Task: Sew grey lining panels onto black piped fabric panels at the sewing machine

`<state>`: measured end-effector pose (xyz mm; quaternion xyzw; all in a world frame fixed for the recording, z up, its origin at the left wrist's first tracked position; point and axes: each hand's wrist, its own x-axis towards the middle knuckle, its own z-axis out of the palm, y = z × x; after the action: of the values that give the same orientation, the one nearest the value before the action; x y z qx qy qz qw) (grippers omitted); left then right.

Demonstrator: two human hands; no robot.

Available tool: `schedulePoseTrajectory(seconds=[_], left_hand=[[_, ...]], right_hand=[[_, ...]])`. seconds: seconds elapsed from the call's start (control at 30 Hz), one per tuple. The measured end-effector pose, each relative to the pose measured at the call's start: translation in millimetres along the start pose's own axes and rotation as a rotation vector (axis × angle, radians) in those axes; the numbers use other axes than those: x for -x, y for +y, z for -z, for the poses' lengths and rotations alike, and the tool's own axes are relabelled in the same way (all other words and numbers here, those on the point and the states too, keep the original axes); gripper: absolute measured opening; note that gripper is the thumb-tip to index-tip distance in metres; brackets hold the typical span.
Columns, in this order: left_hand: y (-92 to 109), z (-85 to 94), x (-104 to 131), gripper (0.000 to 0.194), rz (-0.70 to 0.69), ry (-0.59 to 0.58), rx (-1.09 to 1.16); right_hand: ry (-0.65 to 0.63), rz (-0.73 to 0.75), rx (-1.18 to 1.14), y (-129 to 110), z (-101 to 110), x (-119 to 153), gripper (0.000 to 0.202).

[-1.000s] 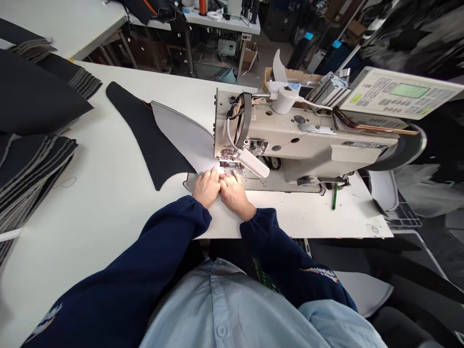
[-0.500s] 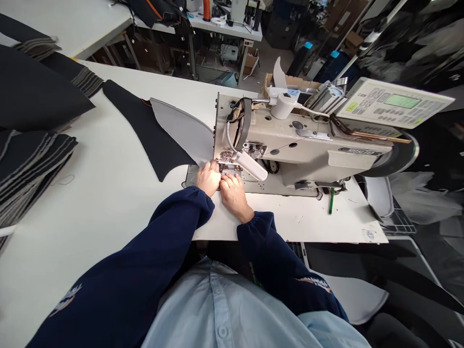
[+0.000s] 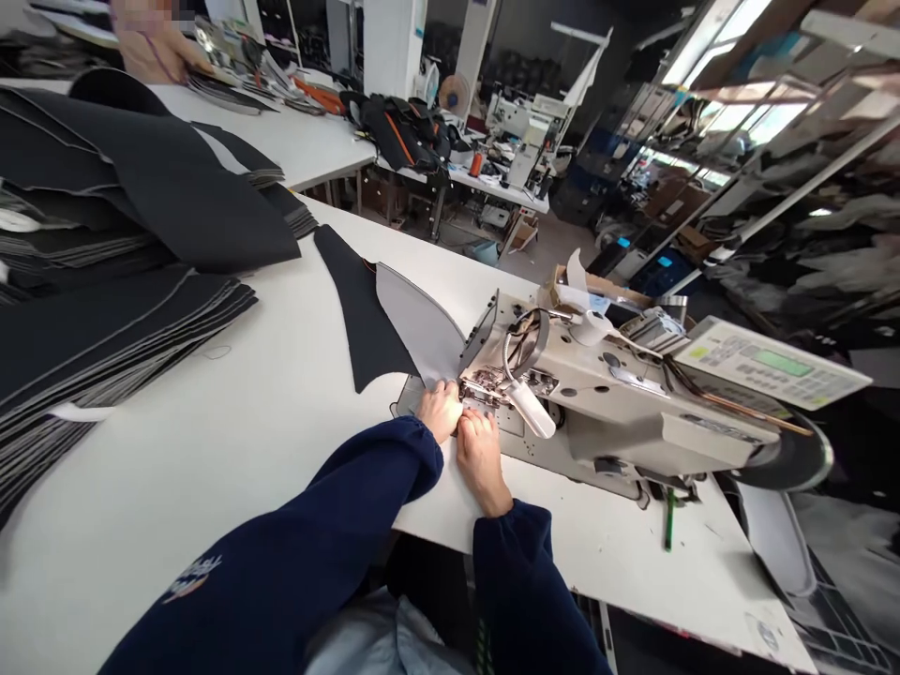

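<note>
A sewing machine [image 3: 605,412] stands on the white table, its small lamp [image 3: 531,409] reaching over the needle area. A fabric panel, part black [image 3: 366,319] and part light grey [image 3: 422,323], runs from the table to the machine's needle plate. My left hand [image 3: 441,411] is closed on the panel's near end, just left of the presser foot. Close beside it, my right hand [image 3: 482,455] has its fingers bent and together at the same end, in front of the foot. Little of the fabric shows under my fingers, and the needle tip is hidden.
Stacks of dark cut fabric [image 3: 127,319] cover the table's left side. A control panel [image 3: 773,361] sits atop the machine, and a green pen-like stick [image 3: 668,520] lies near its base. Further back, a person [image 3: 151,42] is beside another table.
My view has tilted up and turned left, showing more of the room and the stacks. Both hands stay at the needle area; the panel has barely moved relative to the machine.
</note>
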<state>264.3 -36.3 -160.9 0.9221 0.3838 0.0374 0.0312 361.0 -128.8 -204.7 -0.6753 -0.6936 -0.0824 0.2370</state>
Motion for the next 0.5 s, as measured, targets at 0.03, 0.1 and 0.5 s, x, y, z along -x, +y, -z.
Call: schedulePoseTrajectory(seconds=[0.03,0.1,0.5], left_hand=[[-0.6,-0.1,-0.1,0.036,-0.009,-0.005,0.012],[-1.9,-1.1,-0.6,0.036,-0.018,-0.002,0.046],[-2.1,15.4,7.4,0.04,0.0,-0.054,0.221]], right_hand=[[0.005,0.002,0.002,0.6,-0.9,0.7,0.028],[0.022,0.005,-0.004,2.0,-2.9,2.2,0.028],[0.076,-0.307,-0.476,0.5,10.3,12.8,0.04]])
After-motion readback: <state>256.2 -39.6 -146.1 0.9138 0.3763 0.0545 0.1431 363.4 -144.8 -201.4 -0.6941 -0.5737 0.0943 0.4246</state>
